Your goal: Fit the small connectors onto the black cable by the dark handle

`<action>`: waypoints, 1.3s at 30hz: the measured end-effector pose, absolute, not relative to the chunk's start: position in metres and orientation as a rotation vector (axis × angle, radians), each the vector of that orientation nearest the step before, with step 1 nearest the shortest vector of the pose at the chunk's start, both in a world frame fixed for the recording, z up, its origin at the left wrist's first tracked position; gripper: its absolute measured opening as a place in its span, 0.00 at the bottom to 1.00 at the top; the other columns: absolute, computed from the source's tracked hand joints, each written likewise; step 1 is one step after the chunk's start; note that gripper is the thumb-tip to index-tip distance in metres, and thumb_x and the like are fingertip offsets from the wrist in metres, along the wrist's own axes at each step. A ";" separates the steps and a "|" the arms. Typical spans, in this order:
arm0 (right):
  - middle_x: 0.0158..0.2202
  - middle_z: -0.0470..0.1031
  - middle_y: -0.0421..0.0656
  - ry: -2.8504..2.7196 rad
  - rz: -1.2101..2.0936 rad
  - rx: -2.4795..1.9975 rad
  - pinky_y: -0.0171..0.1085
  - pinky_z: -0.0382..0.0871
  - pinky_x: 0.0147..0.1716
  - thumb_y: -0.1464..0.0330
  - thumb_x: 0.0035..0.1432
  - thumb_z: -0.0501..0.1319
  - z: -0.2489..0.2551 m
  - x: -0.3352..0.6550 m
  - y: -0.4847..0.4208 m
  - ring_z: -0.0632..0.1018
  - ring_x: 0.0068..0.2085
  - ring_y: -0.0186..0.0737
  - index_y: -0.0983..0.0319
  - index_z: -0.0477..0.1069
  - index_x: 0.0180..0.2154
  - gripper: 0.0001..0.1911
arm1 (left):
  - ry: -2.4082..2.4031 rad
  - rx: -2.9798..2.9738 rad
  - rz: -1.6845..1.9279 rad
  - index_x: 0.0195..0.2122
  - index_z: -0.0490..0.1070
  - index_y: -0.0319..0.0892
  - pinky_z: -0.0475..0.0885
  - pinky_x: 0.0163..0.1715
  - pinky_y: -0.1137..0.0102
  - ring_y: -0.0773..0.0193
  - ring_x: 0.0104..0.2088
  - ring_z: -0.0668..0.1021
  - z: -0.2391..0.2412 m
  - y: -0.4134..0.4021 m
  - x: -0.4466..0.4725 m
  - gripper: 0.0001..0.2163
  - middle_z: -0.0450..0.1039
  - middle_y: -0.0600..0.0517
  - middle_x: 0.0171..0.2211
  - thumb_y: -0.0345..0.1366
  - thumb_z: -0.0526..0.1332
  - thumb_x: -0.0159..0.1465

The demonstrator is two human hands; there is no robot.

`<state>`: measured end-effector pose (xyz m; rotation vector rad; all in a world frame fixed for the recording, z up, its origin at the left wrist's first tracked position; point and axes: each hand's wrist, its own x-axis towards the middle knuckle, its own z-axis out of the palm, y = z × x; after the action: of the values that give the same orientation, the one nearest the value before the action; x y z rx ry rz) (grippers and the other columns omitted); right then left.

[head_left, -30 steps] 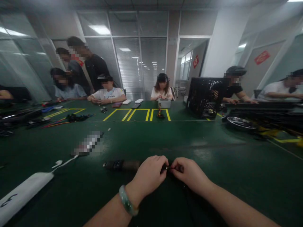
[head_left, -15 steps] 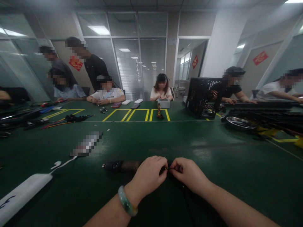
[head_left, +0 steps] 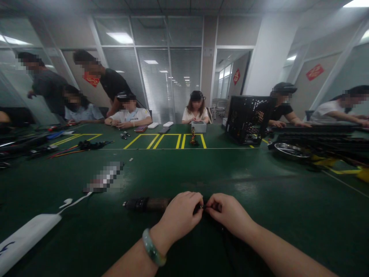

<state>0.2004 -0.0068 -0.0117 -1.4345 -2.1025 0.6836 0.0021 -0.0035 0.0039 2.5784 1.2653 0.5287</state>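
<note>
Left hand [head_left: 180,217] and right hand [head_left: 227,213] are pressed close at centre, fingertips pinching a small metal tip [head_left: 202,206], mostly hidden. A thin dark lead [head_left: 227,242] drops from the grip toward the body. A dark cylindrical sleeve [head_left: 147,203] lies left-right on the green mat [head_left: 273,231], just beside the left hand, so that hand is nearer.

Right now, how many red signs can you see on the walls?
3 red signs: one at far left, one at centre right, one at far right. Others may be hidden.
</note>
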 end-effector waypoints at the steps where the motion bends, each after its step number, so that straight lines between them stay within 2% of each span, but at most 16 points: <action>1: 0.28 0.74 0.36 -2.102 0.681 -1.435 0.30 0.60 0.27 0.70 0.54 0.62 -0.011 0.200 -0.007 0.72 0.29 0.32 0.59 0.74 0.32 0.03 | 1.266 2.579 0.528 0.37 0.68 0.44 0.66 0.42 0.65 0.60 0.38 0.73 0.004 -0.004 0.002 0.03 0.71 0.52 0.36 0.33 0.58 0.62; 39: 0.29 0.74 0.37 -2.119 0.674 -1.451 0.30 0.61 0.27 0.71 0.54 0.61 -0.005 0.199 -0.010 0.73 0.29 0.33 0.59 0.75 0.32 0.03 | 1.285 2.557 0.535 0.37 0.67 0.44 0.66 0.40 0.65 0.60 0.38 0.72 0.007 -0.005 0.002 0.04 0.70 0.53 0.36 0.31 0.58 0.61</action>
<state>0.1991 -0.0095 -0.0049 -1.4513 -2.1188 0.6744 0.0021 -0.0050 0.0072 2.5567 1.2849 0.5349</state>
